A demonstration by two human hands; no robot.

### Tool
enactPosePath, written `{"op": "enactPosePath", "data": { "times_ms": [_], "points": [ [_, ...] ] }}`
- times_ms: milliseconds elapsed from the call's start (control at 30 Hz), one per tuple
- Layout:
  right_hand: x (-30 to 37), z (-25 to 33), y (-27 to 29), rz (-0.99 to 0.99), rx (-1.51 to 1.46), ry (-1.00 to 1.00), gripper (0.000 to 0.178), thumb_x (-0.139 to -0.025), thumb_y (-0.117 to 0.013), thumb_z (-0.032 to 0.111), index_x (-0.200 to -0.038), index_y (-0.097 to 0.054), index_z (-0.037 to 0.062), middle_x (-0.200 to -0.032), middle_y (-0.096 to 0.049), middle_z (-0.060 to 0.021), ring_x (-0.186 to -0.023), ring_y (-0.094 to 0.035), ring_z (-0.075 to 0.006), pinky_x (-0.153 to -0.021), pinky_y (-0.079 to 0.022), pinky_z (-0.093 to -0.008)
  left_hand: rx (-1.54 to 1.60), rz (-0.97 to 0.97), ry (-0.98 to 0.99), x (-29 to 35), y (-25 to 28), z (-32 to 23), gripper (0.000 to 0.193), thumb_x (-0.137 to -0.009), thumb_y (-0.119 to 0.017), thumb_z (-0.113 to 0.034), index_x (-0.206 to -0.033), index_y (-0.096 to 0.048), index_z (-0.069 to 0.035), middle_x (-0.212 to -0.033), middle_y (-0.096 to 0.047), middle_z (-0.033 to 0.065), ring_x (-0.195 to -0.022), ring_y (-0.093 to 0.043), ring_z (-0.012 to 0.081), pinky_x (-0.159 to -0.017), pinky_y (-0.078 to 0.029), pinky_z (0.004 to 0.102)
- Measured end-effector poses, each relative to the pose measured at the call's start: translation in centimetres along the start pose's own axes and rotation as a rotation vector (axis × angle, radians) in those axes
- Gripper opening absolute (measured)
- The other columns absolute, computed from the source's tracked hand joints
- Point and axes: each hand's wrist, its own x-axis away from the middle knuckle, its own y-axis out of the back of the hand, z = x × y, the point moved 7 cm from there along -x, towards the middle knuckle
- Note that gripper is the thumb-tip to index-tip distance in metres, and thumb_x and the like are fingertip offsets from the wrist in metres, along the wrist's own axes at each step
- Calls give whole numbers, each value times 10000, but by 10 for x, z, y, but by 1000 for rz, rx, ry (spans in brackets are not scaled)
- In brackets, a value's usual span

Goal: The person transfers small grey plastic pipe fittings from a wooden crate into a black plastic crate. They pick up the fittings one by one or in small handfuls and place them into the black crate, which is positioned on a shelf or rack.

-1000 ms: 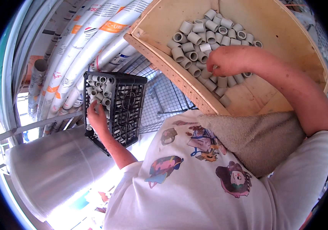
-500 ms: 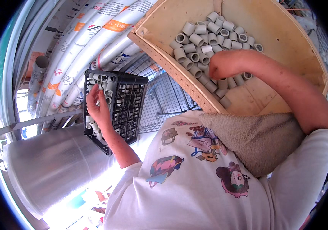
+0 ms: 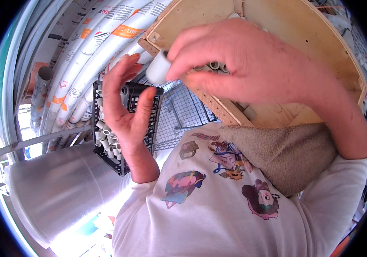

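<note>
Gripping gray fitting (image 3: pixel 157 69), R hand (image 3: pixel 243 60) now up from bin (image 3: pixel 320 55), L hand (image 3: pixel 127 107) open nr crate (image 3: pixel 154 107).

White pipes (image 3: pixel 90 60) upper left; below, seemingly plastic roll (image 3: pixel 63 182).

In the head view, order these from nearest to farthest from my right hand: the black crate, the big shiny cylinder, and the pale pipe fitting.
1. Pale pipe fitting, at the right hand's fingertips.
2. Black crate, off to its lower left.
3. Big shiny cylinder, farther down and left.
</note>
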Motion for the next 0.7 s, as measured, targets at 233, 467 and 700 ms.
{"op": "enactPosePath", "data": {
  "times_ms": [233,467,700],
  "points": [
    [4,7,-5,48,-67,39,202,-793,-560,111,-882,-711,11,-817,-662,-173,-776,-645,-342,-745,-504,-440,-4,121,-106,0,-16,-14,467,-802,-706,0,-1254,-597,39,-1217,-628,187,-1114,-594,299,-990,-440,384],
    [1,-2,-11,38,-91,-4,212,-814,-543,120,-909,-702,18,-833,-674,-160,-775,-652,-325,-738,-513,-405,-46,53,-56,6,-11,-4,415,-826,-723,-16,-1228,-622,-2,-1152,-653,159,-1063,-616,266,-942,-472,375],
    [28,-88,-5,548,380,-555,227,-874,-591,164,-1035,-693,39,-923,-702,-113,-835,-675,-260,-753,-526,-362,-442,-170,256,45,97,107,363,-926,-641,-29,-1285,-589,-10,-1202,-634,97,-1079,-588,170,-944,-455,296]
  ]
}}
